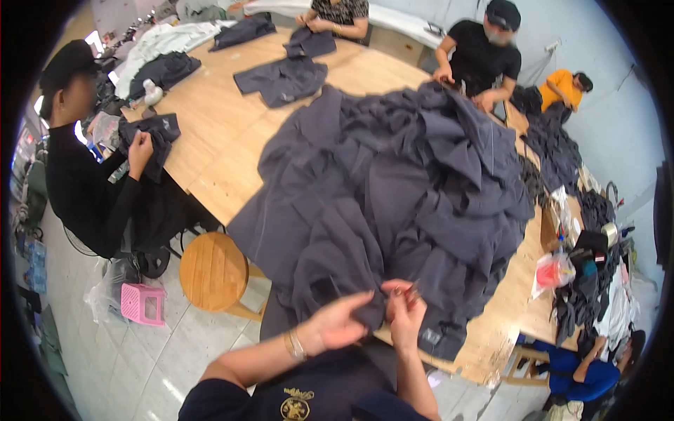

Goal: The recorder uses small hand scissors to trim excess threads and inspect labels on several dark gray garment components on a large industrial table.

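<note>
Head view: L hand (340, 328) w/ fingers spread fairly straight, palm partly turned in, released look; fingertips right by the near folds of the dk grey garment pile (393, 182), can't tell if thumb touches cloth. R hand (406, 312) just beside, fingers bunched & clenched round a small metallic-looking item (411, 293), too small/blurred to name. Pile sits on the plywood worktable (210, 158), mostly beyond both hands, front folds hanging over near edge, close to & between fingertips.

Writing: sm. white mark (432, 338) on a dk grey piece at table edge, R of R hand; gold embroidered script + crest (295, 403) on wearer's navy shirt (337, 382). Sim. pale mark on the dk grey garment piece (281, 81) at far side. Round wooden stool (213, 272) & pink plastic stool (142, 304) on floor to L.
</note>
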Available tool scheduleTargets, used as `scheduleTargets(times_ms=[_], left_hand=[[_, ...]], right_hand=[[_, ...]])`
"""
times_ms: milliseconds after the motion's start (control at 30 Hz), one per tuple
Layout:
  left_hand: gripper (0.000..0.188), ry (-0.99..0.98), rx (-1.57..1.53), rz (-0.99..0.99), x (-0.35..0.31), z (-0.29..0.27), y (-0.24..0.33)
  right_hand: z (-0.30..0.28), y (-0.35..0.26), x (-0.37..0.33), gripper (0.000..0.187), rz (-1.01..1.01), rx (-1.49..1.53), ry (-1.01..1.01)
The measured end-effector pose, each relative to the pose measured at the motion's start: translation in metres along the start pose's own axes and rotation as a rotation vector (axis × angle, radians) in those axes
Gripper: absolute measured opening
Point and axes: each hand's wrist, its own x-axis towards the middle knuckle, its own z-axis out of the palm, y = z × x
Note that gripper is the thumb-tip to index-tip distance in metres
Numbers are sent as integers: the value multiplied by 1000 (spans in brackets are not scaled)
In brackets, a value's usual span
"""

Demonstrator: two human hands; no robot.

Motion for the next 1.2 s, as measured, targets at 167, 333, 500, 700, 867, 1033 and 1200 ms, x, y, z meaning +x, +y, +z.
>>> scheduleTargets(times_ms=[167, 333, 500, 700, 867, 1033, 1200], left_hand=[[32, -190, 318, 854, -66, 110, 70], [54, -163, 432, 791, -36, 84, 75], [53, 4, 464, 449, -16, 32, 50], [50, -126, 384, 398, -12, 32, 42], [34, -142, 584, 462, -14, 28, 40], [24, -26, 576, 528, -11, 21, 41], [27, -39, 430, 540, -5, 30, 35]], right_hand=[[-3, -29, 3, 20, -269, 173, 117], [-8, -14, 7, 23, -158, 213, 140], [3, -10, -1, 20, -103, 100, 133], [15, -8, 12, 22, -111, -106, 140], [22, -5, 20, 9, -101, -116, 87], [10, 2, 26, 6, -149, -228, 166], [14, -5, 24, 6, -157, -204, 268]])
